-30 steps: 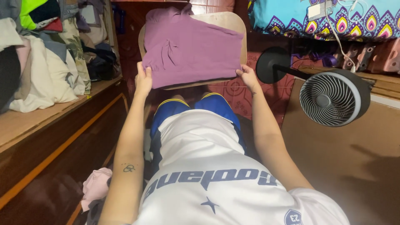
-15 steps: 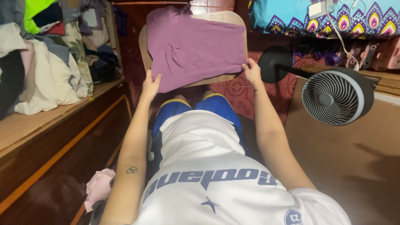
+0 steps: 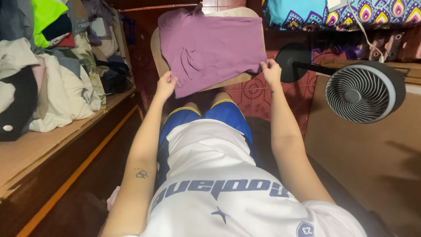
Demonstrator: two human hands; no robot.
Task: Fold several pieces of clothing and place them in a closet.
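Left hand (image 3: 165, 86): fingers curled onto the near left corner of a purple garment (image 3: 210, 46), thumb and fingers pinching the hem where it hangs past the edge of the board. Right hand (image 3: 271, 72): closed in the same way on the near right corner of the cloth, the thumb on top and the fingers tucked under the hem. Both forearms reach straight forward from the seated person, well apart, one at each side of the lap.

The purple garment lies folded and nearly flat on a light wooden board (image 3: 156, 48) with rounded corners; it covers most of the board and leaves only a strip of wood bare at the left edge and along the near edge. A small pucker of creases shows left of its middle. The board is propped over the person's knees, above the blue shorts (image 3: 228, 112) with yellow trim.

To the person's right, a small round grey fan (image 3: 362, 91) stands on a black stalk and round black base, its grille turned toward the viewer, beside a brown cardboard sheet (image 3: 377, 153). To the left, a heap of mixed clothes (image 3: 52, 74) rests on a low wooden shelf (image 3: 39, 149). Behind the fan hangs a bright patterned cloth (image 3: 307, 13) in turquoise and purple.
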